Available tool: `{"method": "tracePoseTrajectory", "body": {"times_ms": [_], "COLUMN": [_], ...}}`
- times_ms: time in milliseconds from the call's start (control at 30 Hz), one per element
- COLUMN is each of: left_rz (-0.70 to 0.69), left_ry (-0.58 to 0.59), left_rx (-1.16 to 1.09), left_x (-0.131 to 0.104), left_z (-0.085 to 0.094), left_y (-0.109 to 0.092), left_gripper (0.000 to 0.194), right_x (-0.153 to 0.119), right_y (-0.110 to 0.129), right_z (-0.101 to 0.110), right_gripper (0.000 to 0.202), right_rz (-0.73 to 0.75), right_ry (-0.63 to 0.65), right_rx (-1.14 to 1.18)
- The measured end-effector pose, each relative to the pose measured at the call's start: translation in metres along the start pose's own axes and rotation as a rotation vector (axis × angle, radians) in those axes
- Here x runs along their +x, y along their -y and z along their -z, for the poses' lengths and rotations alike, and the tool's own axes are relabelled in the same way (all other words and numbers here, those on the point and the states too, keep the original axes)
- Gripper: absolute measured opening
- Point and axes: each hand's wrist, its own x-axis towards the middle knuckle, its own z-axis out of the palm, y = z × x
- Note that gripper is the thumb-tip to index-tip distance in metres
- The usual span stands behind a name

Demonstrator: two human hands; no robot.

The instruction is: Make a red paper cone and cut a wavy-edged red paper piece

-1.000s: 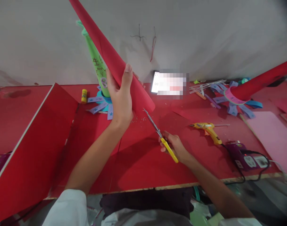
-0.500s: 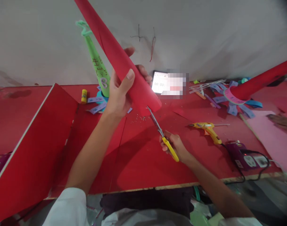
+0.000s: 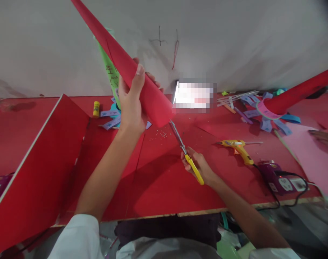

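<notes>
There it was, the red paper cone [image 3: 150, 93], up off the table [image 3: 164, 194] in your left hand [image 3: 131, 102], slanting with its narrow end up and away and its wide rim down towards your right hand [image 3: 196, 163]. Your left thumb pressed the near face, fingers wrapped round the far side: a grip that likely steadied the roll and left the rim free. And the right hand! Curled round the yellow-handled scissors [image 3: 190, 162], it aimed the points right at that rim; whether they touched, you couldn't tell. The blades looked nearly together.

Beyond your left hand, the lettered green cone [image 3: 108, 72] stood partly hidden by the red one, purple paper strips [image 3: 111, 123] at its foot, a yellow glue stick [image 3: 96, 109] further left. Nearer your left forearm, a red board [image 3: 47, 158] walled off that side.

Out past your right hand lay the yellow hot glue gun [image 3: 238, 146], its cord leading to a purple power socket [image 3: 277, 178]: the closest obstacle if that arm swung outward. Farther right came a pink sheet [image 3: 306, 158], with what looked like another person's hand [image 3: 324, 138], blurred, over it.
</notes>
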Motion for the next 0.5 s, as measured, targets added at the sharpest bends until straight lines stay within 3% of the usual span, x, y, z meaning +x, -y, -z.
{"method": "tracePoseTrajectory", "body": {"times_ms": [200,367,500], "left_rz": [-0.016,-0.092,-0.062], "left_ry": [-0.052,-0.044,-0.103], "left_rx": [0.014,0.008,0.057], "left_x": [-0.006,-0.006,-0.003], "left_z": [-0.006,-0.004,-0.001], "left_y": [-0.003,-0.004,-0.005], "left_gripper": [0.038,0.037,0.033], "right_x": [-0.001,-0.002,-0.002], "right_y": [0.013,0.010,0.006], "right_z": [0.005,0.006,0.006], "right_gripper": [0.049,0.049,0.047], "right_rz": [0.065,0.090,0.081], "right_ry": [-0.019,0.001,-0.002], "right_rx": [-0.224,-0.252,-0.264]}}
